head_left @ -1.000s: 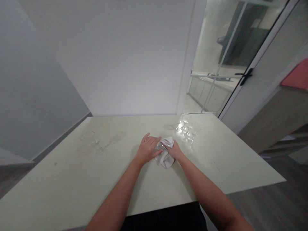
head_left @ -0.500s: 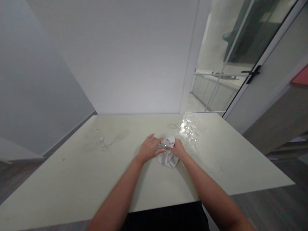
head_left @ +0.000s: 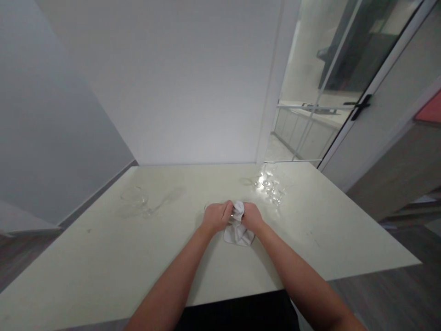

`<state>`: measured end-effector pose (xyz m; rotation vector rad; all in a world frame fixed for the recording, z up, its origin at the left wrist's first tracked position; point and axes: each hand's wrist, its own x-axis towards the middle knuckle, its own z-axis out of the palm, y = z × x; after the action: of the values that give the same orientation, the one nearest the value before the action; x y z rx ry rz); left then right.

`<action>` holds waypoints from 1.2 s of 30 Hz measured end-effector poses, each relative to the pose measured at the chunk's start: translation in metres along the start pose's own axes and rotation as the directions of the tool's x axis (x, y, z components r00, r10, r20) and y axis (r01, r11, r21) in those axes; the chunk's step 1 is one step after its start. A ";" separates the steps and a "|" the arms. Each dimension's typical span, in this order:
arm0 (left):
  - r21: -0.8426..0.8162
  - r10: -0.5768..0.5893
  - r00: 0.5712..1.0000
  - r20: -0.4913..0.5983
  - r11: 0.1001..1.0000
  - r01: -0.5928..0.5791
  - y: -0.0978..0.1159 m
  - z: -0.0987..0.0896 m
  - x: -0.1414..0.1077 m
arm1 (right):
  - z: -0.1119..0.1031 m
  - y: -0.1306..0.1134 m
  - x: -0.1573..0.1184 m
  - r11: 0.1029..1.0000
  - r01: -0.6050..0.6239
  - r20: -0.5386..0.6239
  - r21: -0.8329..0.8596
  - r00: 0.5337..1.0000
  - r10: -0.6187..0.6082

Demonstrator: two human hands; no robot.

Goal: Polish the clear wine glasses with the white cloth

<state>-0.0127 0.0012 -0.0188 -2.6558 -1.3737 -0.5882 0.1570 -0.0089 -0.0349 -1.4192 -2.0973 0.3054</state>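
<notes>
In the head view I see, low centre, the left hand [head_left: 217,217] closed round a clear glass [head_left: 232,220], mostly hidden; the right hand [head_left: 252,217] clutches a white cloth [head_left: 238,235] against it. Glassware [head_left: 265,183] glints right of centre.

The left hand [head_left: 217,217] covers most of a clear glass piece [head_left: 232,221], so its full shape cannot be told, and its fingertips are out of sight. The white cloth [head_left: 238,236] hides the fingers of the right hand [head_left: 252,216]. Glare blurs the clear glassware [head_left: 274,192] at far right; whether it counts 3, 4 or more pieces is unclear. The clear glass at left [head_left: 133,196] is too faint to trace fully. The bottom edge crops 2 forearms [head_left: 177,271]; the right edge cuts a red object [head_left: 431,110].
</notes>
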 end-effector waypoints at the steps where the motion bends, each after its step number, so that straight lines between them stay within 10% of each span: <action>1: -0.012 -0.018 1.000 0.008 1.000 0.018 0.000 0.001 0.000 | 0.000 0.000 0.000 1.000 -0.004 0.003 -0.023 1.000 0.004; 9: -0.106 0.119 0.937 -0.328 0.981 -0.162 0.000 -0.002 0.003 | 0.022 -0.002 0.006 0.836 -0.043 -0.134 0.546 0.981 0.137; 22: -0.224 -0.074 0.994 0.078 0.970 0.090 0.005 -0.004 0.002 | -0.006 -0.014 -0.005 0.997 0.043 -0.070 -0.068 0.996 -0.048; 30: -0.182 0.041 0.951 -0.308 0.978 -0.102 0.001 -0.003 0.000 | 0.013 -0.008 0.004 0.865 0.005 -0.129 0.501 0.989 0.069; 36: -0.145 0.038 0.986 -0.160 0.988 -0.061 0.006 -0.009 0.001 | 0.005 -0.009 -0.002 0.961 -0.021 -0.117 0.277 0.992 0.055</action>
<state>-0.0097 -0.0034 -0.0098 -2.6790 -1.2634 -0.9066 0.1478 -0.0137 -0.0356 -1.2794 -1.8475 0.4913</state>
